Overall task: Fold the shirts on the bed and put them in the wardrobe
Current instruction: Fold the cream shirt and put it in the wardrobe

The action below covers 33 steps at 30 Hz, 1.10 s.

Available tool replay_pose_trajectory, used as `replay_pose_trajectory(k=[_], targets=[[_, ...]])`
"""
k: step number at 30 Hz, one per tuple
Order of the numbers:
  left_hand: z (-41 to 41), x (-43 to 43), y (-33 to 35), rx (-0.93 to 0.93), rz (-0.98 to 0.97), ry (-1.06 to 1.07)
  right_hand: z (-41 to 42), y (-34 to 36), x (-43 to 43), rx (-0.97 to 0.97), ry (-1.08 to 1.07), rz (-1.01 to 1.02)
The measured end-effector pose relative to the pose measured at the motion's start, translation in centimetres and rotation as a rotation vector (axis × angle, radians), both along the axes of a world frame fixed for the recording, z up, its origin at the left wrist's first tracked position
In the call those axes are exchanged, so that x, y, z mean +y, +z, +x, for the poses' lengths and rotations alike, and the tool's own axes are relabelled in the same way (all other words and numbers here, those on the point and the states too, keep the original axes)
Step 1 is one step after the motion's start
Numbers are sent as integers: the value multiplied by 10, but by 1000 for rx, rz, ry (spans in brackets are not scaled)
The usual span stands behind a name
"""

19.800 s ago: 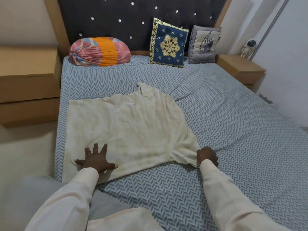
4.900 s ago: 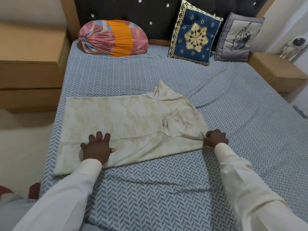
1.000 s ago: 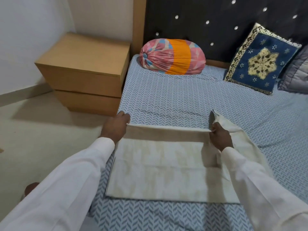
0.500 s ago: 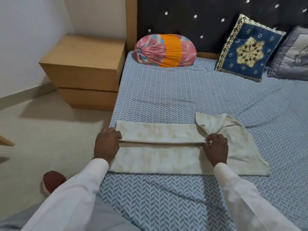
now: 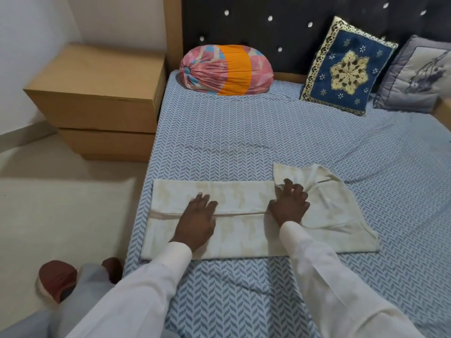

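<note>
The cream shirt (image 5: 244, 240) lies in the lower centre of the frame, across the near edge of the bed (image 5: 268, 132), already a long strip with a hem line running along its middle. The left hand (image 5: 197, 222) is flat on it, its fingers (image 5: 203, 200) straight and spread, pressing across that hem line. The right hand (image 5: 290, 207) sits just to the right, its fingers (image 5: 289, 185) curled into the loose, puckered cloth where the strip meets the unfolded end that fans out toward the right of the frame.

It looks like the smoothing step before the cross-fold. To do it well, the flat palm should pin the layers so they don't slide while the other hand tidies the bunched end into line with the strip's edges; only then should the ends be brought over.

The shirt is under both hands: its left third stretches clear of the left fingertips, and the loose flap lies beyond and to the right of the right knuckles. No wardrobe shows here.
</note>
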<state>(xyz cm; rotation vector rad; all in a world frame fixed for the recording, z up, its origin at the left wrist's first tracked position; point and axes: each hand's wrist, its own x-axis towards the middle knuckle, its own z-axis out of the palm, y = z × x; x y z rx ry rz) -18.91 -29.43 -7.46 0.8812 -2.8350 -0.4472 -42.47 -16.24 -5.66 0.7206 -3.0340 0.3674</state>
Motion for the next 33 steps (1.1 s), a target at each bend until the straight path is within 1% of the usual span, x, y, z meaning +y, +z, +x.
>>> replay_pose_trajectory(k=[2, 5, 7, 9, 11, 14, 16, 20, 23, 24, 26, 28, 29, 31, 33], targets=[[-7, 4, 0, -51, 24, -2, -10, 6, -5, -117, -90, -53], [1, -6, 3, 2, 8, 43, -30, 20, -1, -227, -149, -277], [12, -17, 1, 52, -63, 45, -43, 25, 7, -237, -185, -399], [29, -27, -4, 101, -143, 8, -50, 27, 16, -237, -211, -480], [44, -37, -9, 138, -189, -11, -54, 26, 26, -237, -219, -540], [59, -49, -7, 206, -232, 35, -54, 22, 39, -263, -264, -613], [63, -52, -2, 231, -274, 26, -48, 18, 48, -284, -287, -627], [69, -47, 4, 164, -280, -33, -35, 9, 59, -288, -267, -521], [70, -42, 7, 122, -231, 49, -28, 8, 60, -302, -256, -473], [66, -39, 7, 110, -208, 92, -26, 9, 58, -278, -249, -438], [48, -28, 11, 65, -140, 140, -24, 12, 50, -126, -200, -280], [18, -13, 19, -13, -39, 109, -27, 16, 34, 71, -99, -85], [3, -5, 22, -74, 27, 82, -30, 17, 23, 132, -27, 1], [-23, 10, 19, -206, 156, 37, -40, 12, 2, 207, 121, 163], [-36, 21, 14, -382, 223, 7, -48, 3, -14, 263, 268, 324]])
